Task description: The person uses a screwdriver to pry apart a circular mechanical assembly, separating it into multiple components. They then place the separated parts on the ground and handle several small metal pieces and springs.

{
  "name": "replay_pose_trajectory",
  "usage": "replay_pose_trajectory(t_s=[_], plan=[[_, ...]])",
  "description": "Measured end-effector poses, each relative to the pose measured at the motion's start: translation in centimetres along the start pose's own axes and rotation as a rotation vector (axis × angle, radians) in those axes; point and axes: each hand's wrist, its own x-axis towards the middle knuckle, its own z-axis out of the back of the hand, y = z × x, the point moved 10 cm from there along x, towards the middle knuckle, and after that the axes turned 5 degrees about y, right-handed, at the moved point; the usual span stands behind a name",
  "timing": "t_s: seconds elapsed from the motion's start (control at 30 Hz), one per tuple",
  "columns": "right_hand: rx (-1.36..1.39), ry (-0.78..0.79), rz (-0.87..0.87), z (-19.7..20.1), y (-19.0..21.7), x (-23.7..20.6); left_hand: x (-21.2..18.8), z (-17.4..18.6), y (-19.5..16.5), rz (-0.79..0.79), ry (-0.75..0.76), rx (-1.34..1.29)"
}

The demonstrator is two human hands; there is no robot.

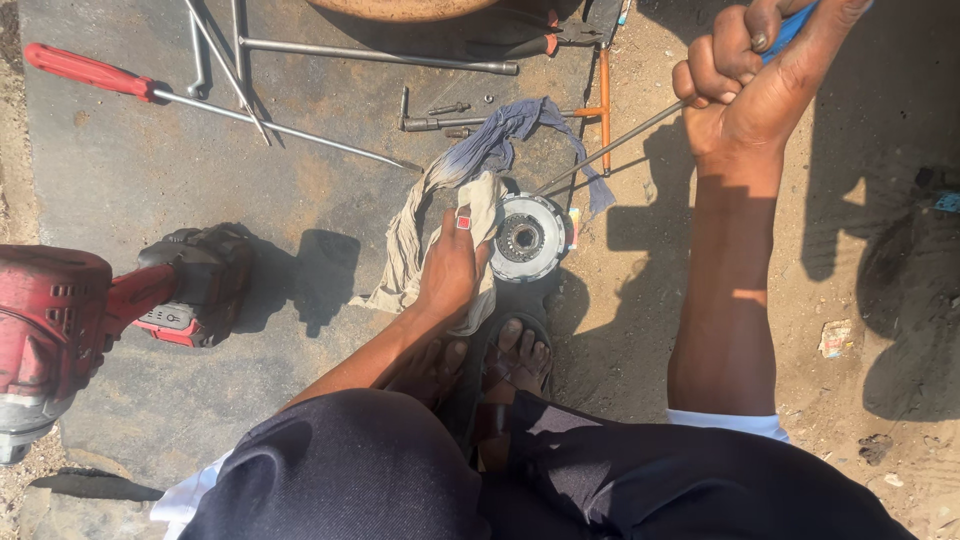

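Hidden: my left hand [450,268] covers part of the pale rag [482,205], so I cannot tell how far the rag runs beneath my palm.
Cut off: the blue handle [790,30] in my right hand [745,80] leaves the top edge; the red power tool [60,320] leaves the left edge.
Left hand: pressed flat on the rag, touching the round metal clutch part [528,238].
Right hand: clenched around the blue handle; its thin steel shaft [610,150] slants down to the clutch part's rim.
Clutch part: on the ground just ahead of my sandalled foot [516,355].
Surface: a dark mat [150,170] over sandy dirt [880,330], in hard sunlight.
Around: a red-handled screwdriver [90,72] and loose bolts [450,108] lie on the mat.
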Motion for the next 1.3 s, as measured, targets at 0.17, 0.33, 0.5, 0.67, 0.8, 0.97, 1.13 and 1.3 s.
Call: replay_pose_trajectory(t_s=[0.17,0.33,0.5,0.67,0.8,0.97,1.13,1.3], plan=[[-0.09,0.0,-0.081,-2.9,-1.8,-0.6,0.8,-0.1,-1.5,-0.047,0.074,-0.027],[0.463,-0.194,-0.001,-2.4,1.9,-3.2,2.7,1.5,-2.5,-0.089,0.063,-0.028],[-0.116,-0.057,0.21,-3.2,7.1,-7.1,2.4,1.0,-1.9,-0.099,0.076,0.006],[-0.126,-0.13,0.24,-2.7,7.1,-9.9,2.0,-0.3,-1.0,-0.049,0.127,0.027],[0.377,-0.311,0.252,-1.3,6.3,-10.8,1.9,0.6,-1.9,-0.098,0.074,0.015],[-0.16,-0.148,0.311,-4.3,7.8,-11.0,1.8,1.0,-2.2,-0.067,0.09,0.026],[-0.002,-0.245,0.42,-2.9,7.1,-13.0,1.6,0.7,-2.2,-0.062,0.089,0.037],[-0.046,-0.308,0.483,-3.0,6.9,-17.0,1.8,0.3,-2.2,0.02,0.058,0.058]])
